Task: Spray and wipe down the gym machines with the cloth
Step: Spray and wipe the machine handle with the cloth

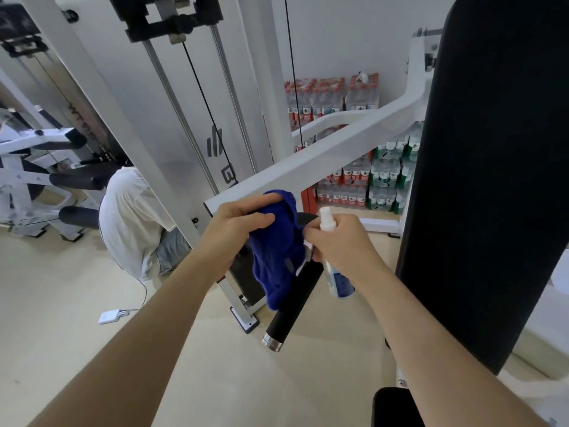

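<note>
Clenched left grip (237, 224) beside clenched right grip (338, 241)

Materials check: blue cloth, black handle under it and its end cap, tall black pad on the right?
The cloth looks like soft fuzzy fabric, maybe microfibre: it drapes in folds. The handle: matte black, probably rubber or foam, no glare. Its end cap: polished metal, bright reflections. The pad: black vinyl-like upholstery, faint sheen.

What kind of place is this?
Most likely a gym. There is a white cable machine with steel guide rods, a tall black back pad, and a black padded handle. Packs of bottled water are stacked by the wall.
</note>
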{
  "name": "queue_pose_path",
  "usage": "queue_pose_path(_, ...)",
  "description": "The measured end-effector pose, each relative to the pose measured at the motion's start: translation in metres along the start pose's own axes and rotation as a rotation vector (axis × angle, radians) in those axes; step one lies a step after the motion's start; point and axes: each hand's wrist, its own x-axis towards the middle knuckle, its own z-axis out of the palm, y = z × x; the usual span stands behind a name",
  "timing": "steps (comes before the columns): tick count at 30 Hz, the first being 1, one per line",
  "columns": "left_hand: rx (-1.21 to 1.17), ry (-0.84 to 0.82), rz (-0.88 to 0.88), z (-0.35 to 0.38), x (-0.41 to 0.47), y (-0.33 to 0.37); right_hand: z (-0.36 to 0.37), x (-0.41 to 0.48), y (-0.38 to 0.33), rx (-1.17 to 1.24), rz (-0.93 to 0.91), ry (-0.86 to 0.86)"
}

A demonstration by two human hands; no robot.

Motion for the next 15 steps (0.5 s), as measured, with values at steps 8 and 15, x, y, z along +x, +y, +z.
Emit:
queue_pose_path(8, 0.550, 0.124, 0.178, -0.036, 0.006, 0.014, -0.033, 0.024, -0.055, 0.049, -0.077, 0.025)
queue_pose_path(15, 1.379, 0.329, 0.377, -0.030, 0.065, 0.025, -0.034, 0.060, -0.080, 0.030, -0.170, 0.291)
